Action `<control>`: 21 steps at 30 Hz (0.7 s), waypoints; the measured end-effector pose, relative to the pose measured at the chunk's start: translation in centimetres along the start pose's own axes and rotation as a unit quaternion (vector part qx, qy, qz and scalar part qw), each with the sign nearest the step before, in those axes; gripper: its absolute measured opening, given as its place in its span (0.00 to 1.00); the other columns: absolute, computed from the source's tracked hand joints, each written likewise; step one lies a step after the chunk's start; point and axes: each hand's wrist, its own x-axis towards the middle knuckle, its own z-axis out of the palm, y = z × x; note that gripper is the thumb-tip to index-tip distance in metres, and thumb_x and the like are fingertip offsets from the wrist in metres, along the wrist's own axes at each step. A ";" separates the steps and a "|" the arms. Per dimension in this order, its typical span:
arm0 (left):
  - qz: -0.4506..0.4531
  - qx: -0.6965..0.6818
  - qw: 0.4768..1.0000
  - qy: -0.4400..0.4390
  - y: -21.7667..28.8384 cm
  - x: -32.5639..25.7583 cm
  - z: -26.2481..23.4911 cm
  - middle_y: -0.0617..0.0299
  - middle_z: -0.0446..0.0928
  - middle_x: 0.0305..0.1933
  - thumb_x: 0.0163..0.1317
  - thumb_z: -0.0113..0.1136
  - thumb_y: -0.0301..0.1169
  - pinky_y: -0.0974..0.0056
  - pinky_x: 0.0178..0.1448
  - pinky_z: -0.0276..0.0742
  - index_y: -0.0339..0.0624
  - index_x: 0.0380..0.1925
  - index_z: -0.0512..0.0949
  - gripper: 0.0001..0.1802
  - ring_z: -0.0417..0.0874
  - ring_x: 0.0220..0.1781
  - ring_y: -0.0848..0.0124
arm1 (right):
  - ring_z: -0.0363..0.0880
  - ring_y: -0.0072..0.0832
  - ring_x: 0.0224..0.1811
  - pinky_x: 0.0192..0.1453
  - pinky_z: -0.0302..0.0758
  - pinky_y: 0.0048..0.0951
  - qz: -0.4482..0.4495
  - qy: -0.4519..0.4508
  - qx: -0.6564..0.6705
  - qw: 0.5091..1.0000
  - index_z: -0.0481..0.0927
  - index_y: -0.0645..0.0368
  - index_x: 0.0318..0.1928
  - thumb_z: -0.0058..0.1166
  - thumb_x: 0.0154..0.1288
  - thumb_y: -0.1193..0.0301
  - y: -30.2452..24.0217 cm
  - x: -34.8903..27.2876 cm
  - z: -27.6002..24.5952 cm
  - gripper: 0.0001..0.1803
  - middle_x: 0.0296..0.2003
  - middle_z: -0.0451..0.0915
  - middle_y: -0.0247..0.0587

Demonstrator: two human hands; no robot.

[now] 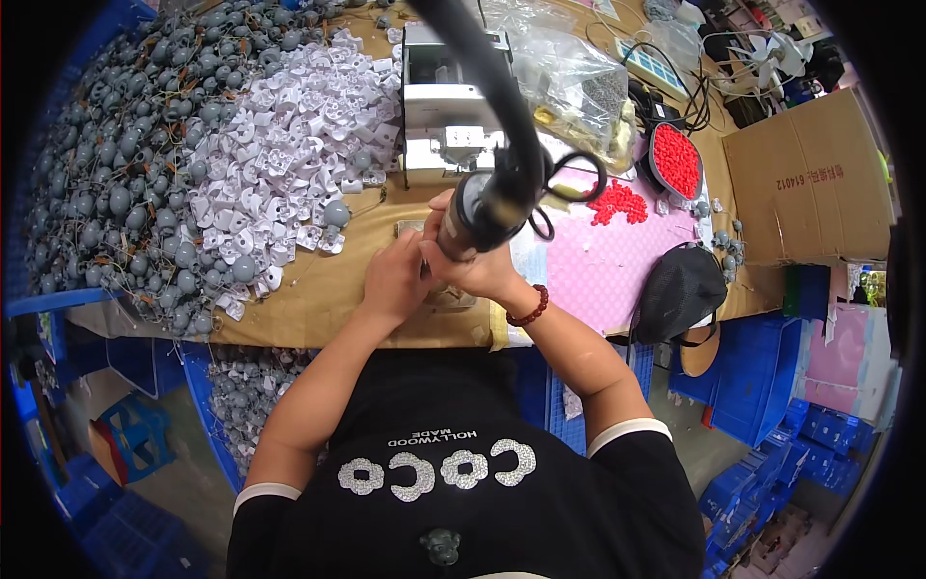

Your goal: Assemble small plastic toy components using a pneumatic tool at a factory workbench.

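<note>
My right hand (479, 268) is wrapped around the barrel of a hanging powered screwdriver (480, 208), black and grey, whose thick cable runs up out of view. Its tip points down at the brown worktop just in front of me. My left hand (394, 280) rests beside it on a small part on the table; the part itself is hidden under my fingers. A red bead bracelet (529, 309) sits on my right wrist.
A heap of white plastic parts (289, 154) and a bigger heap of grey bulb-shaped parts (125, 174) fill the left. A grey metal machine (446, 116) stands behind my hands. Red beads (675, 159), a pink mat (608, 261), a black cap (680, 289) and a cardboard box (810, 179) lie right.
</note>
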 end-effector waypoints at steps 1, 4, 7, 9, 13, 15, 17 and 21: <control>-0.016 0.006 1.000 -0.008 0.2 0.0 0.0 0.58 0.76 0.42 0.54 0.69 0.31 0.48 0.40 0.76 0.46 0.45 0.75 0.19 0.81 0.38 0.50 | 0.77 0.19 0.36 0.40 0.75 0.23 0.015 0.010 0.009 1.000 0.68 0.59 0.59 0.63 0.59 0.84 0.1 0.1 0.0 0.29 0.35 0.78 0.34; -0.065 0.035 0.997 -0.036 0.8 0.0 -0.5 0.56 0.76 0.48 0.56 0.68 0.31 0.48 0.45 0.78 0.45 0.48 0.75 0.20 0.82 0.42 0.50 | 0.79 0.21 0.35 0.42 0.78 0.26 0.106 0.005 0.082 0.991 0.69 0.62 0.58 0.63 0.57 0.84 -1.4 1.5 -1.3 0.28 0.33 0.80 0.34; -0.093 0.019 0.994 -0.049 1.3 0.1 -0.9 0.55 0.76 0.55 0.58 0.68 0.31 0.50 0.50 0.79 0.42 0.52 0.76 0.21 0.82 0.49 0.49 | 0.79 0.21 0.33 0.40 0.78 0.26 0.198 0.157 0.091 0.963 0.71 0.63 0.57 0.64 0.60 0.80 -0.7 3.3 -4.0 0.26 0.33 0.80 0.34; -0.092 0.005 0.995 -0.048 1.5 0.1 -1.0 0.55 0.76 0.56 0.59 0.68 0.30 0.51 0.51 0.79 0.41 0.53 0.76 0.21 0.81 0.52 0.49 | 0.77 0.20 0.32 0.38 0.77 0.25 0.229 0.220 -0.002 0.948 0.72 0.63 0.55 0.65 0.62 0.76 1.9 4.3 -7.2 0.23 0.33 0.79 0.34; -0.097 -0.009 0.993 -0.066 1.6 0.1 -0.9 0.56 0.78 0.54 0.60 0.68 0.29 0.52 0.49 0.78 0.42 0.53 0.76 0.20 0.82 0.50 0.50 | 0.79 0.23 0.39 0.45 0.76 0.26 0.247 0.299 -0.023 0.922 0.71 0.68 0.63 0.61 0.67 0.73 7.6 2.3 -10.8 0.26 0.41 0.81 0.41; -0.041 0.006 0.999 -0.035 1.1 -0.7 -0.7 0.56 0.79 0.52 0.60 0.68 0.28 0.52 0.48 0.78 0.43 0.52 0.77 0.20 0.83 0.49 0.51 | 0.78 0.35 0.48 0.54 0.74 0.34 0.128 0.233 -0.210 0.941 0.75 0.66 0.60 0.61 0.65 0.73 7.1 1.2 -9.6 0.23 0.48 0.81 0.46; -0.005 0.019 1.000 -0.010 0.9 -1.1 -0.4 0.57 0.80 0.50 0.60 0.68 0.28 0.52 0.47 0.78 0.44 0.52 0.77 0.19 0.83 0.48 0.53 | 0.77 0.44 0.51 0.58 0.72 0.39 0.030 0.142 -0.332 0.932 0.81 0.59 0.54 0.63 0.62 0.73 5.2 0.0 -7.7 0.18 0.50 0.81 0.48; 0.024 0.031 0.999 0.007 0.9 -1.1 -0.3 0.58 0.80 0.50 0.60 0.68 0.27 0.53 0.46 0.78 0.45 0.51 0.77 0.19 0.83 0.46 0.54 | 0.78 0.32 0.45 0.45 0.77 0.29 0.149 -0.026 -0.214 0.965 0.86 0.61 0.45 0.65 0.66 0.72 3.6 -2.8 -2.8 0.09 0.42 0.81 0.40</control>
